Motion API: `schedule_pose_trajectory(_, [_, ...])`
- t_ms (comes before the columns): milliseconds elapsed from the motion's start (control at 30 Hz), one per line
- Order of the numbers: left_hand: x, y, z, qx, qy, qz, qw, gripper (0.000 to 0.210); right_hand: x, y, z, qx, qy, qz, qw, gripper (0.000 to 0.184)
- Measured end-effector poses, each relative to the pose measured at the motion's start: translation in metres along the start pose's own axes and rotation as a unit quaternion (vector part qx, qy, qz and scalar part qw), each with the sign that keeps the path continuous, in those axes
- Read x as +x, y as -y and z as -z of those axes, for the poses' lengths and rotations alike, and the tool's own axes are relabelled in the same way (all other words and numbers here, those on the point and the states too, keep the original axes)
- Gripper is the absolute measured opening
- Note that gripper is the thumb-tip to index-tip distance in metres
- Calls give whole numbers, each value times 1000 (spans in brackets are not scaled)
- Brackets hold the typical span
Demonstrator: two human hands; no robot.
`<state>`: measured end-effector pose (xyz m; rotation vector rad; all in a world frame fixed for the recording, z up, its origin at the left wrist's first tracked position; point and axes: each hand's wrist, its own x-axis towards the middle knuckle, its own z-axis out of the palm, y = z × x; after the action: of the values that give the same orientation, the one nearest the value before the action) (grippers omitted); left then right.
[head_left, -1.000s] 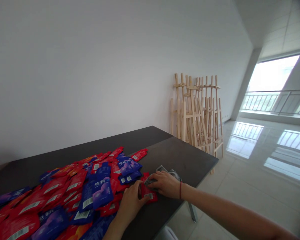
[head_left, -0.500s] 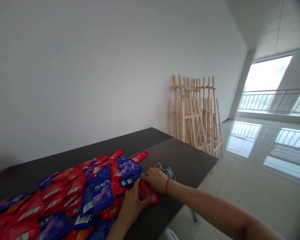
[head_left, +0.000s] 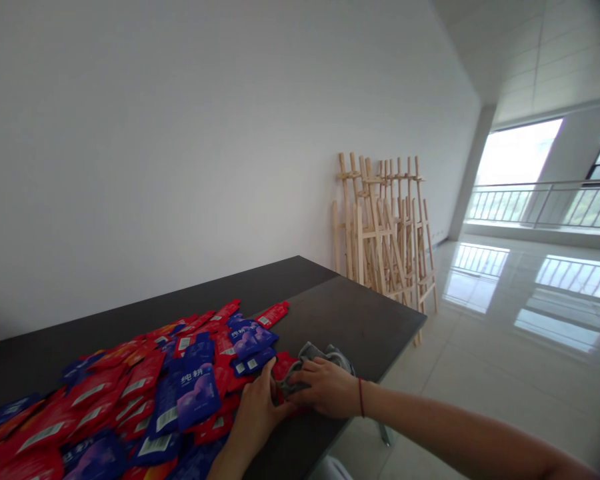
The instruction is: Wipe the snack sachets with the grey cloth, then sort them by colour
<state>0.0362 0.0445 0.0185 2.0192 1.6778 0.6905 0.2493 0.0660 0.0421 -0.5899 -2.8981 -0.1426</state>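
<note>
My right hand presses a crumpled grey cloth down over a red pouch on the dark table, its fingers curled on the fabric. My left hand grips the left side of that same pouch, thumb and forefinger spread along its edges. Most of the pouch is hidden under the cloth and my fingers. Close to my left hand lie blue pouches with barcodes, part of a loose heap of red pouches and blue ones.
The dark table ends at a corner on the right, above a glossy tiled floor. Wooden easels lean together against the pale wall. A railing runs before windows at the far right.
My right hand has slid down and to the right, drawing the grey cloth over the red pouch, which is now mostly covered. My left hand stays at the pouch. The view has shifted slightly right.
</note>
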Motion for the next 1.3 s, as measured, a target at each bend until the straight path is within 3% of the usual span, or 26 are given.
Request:
schedule_pose_trajectory(133, [-1, 0, -1, 13, -1, 7, 1000, 81, -18, -10, 0, 10, -3, 6, 1000, 40])
schedule_pose_trajectory(300, [0, 4, -5, 5, -27, -33, 999, 67, -37, -25, 0, 13, 3, -19, 1000, 38])
schedule_pose_trajectory(500, [1, 10, -14, 25, -87, -71, 993, 57, -36, -37, -1, 19, 12, -55, 998, 38])
schedule_pose_trajectory(633, [1, 15, -21, 30, -90, -83, 992, 54, -21, -22, -2, 18, -7, -81, 997, 37])
schedule_pose_trajectory(800, [0, 20, -25, 36, -111, -112, 987, 64, -8, 5, -4, 25, -23, -17, 999, 37])
schedule_pose_trajectory(1033, [0, 18, -22, 89, -84, -116, 986, 58, -25, -23, -8, -4, 2, -52, 999, 37])
schedule_pose_trajectory(1200, [-2, 8, -17, 159, -29, -132, 978, 49, -36, -47, -19, -38, -10, -66, 997, 35])
schedule_pose_trajectory(1300, [-4, -4, -13, 189, 6, -113, 975, 58, -48, -73, -25, -80, -15, -96, 992, 35])
